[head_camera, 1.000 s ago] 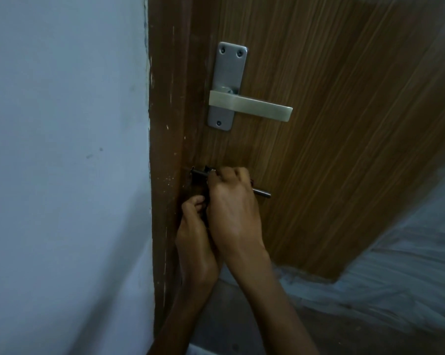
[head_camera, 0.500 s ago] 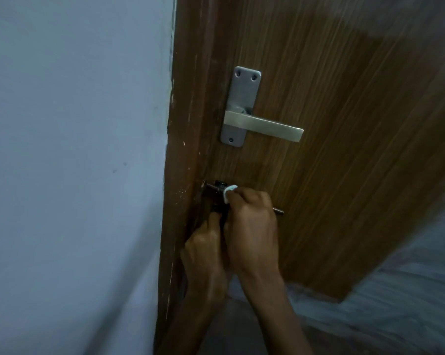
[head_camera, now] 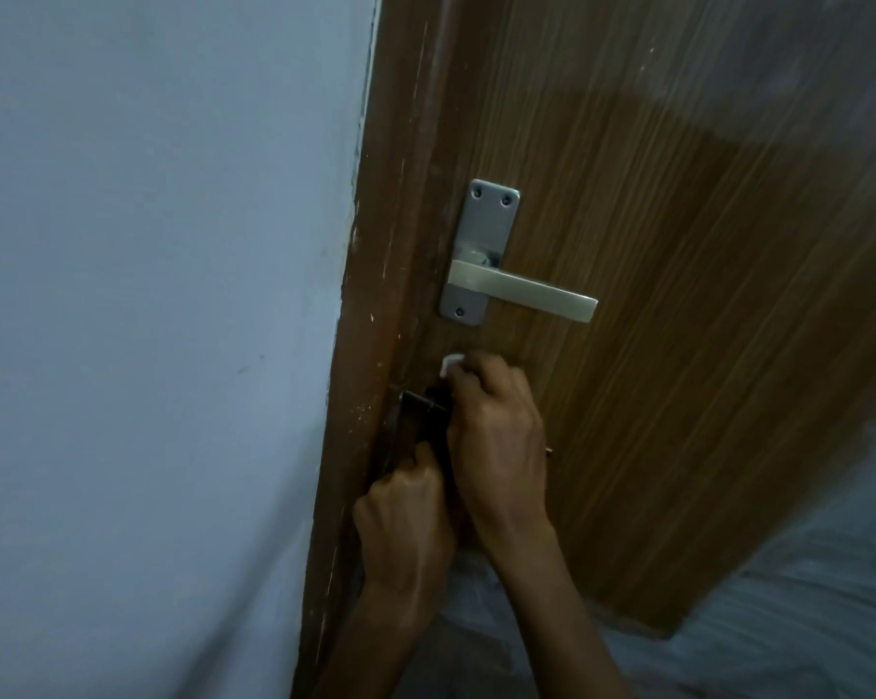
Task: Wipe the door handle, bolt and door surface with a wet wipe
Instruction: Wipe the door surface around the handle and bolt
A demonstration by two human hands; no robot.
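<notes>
— Blue-grey wall [head_camera: 148, 345] on the left, brown door [head_camera: 678, 345] on the right. What do the fingers [head_camera: 471, 380] hold?
— The right hand [head_camera: 496, 446] has its fingers pinched on the wet wipe [head_camera: 451, 363], just above the dark bolt [head_camera: 423, 401], which runs sideways under that hand. The left hand [head_camera: 405, 522] curls at the door's edge below; gripping what, I cannot tell.
— Nearer hand?
— The right; the door handle [head_camera: 521, 292] sits close above it.

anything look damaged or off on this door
The brown door frame looks worn: pale chips and scratches run down it, with a cluster of them beside the bolt. The door handle looks intact and is not drooping.
</notes>
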